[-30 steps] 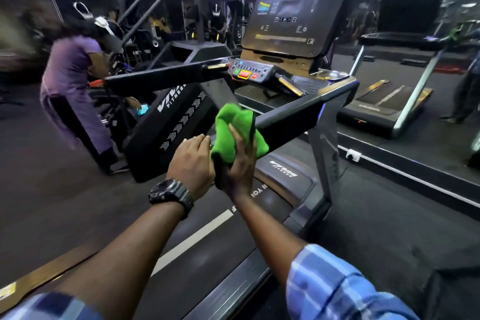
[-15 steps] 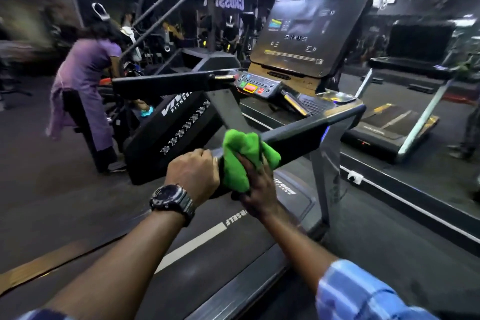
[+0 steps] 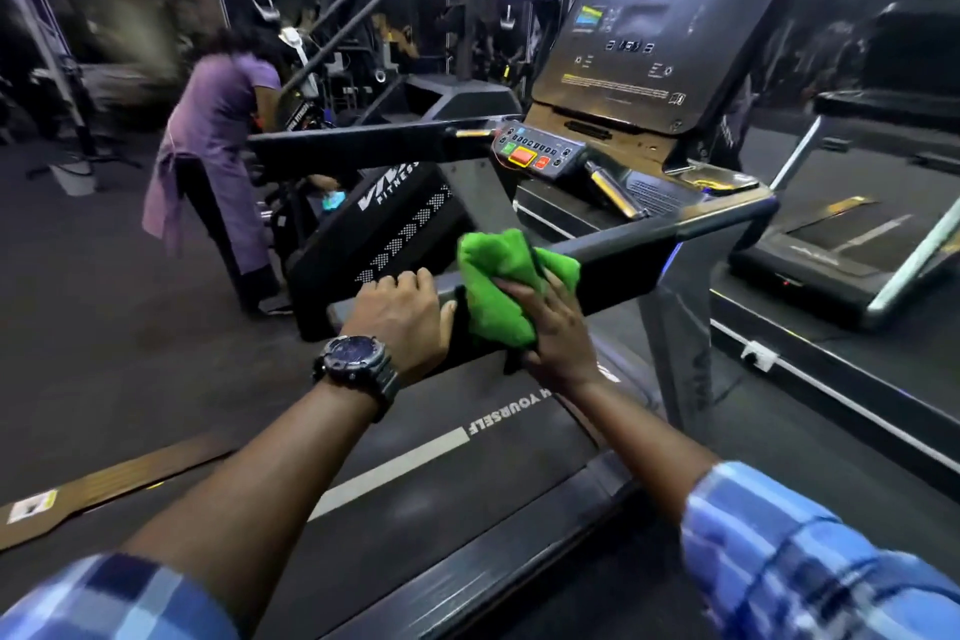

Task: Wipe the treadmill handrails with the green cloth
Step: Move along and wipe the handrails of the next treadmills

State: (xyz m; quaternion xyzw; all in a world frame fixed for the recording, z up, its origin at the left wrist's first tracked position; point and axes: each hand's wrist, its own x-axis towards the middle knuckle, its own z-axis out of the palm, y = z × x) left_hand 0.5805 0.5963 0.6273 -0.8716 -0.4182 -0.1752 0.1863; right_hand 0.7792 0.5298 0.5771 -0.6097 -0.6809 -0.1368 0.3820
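Wiping best by keeping right hand point(image 3: 558, 327) fingers curled tight around green cloth point(image 3: 501, 286) wrapped over near end of right handrail point(image 3: 623, 250), left hand point(image 3: 402, 314) gripping rail end, steadying.

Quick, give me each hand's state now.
Left hand: fingers curled over the near end of the black treadmill handrail.
Right hand: holds the bunched green cloth against that handrail.
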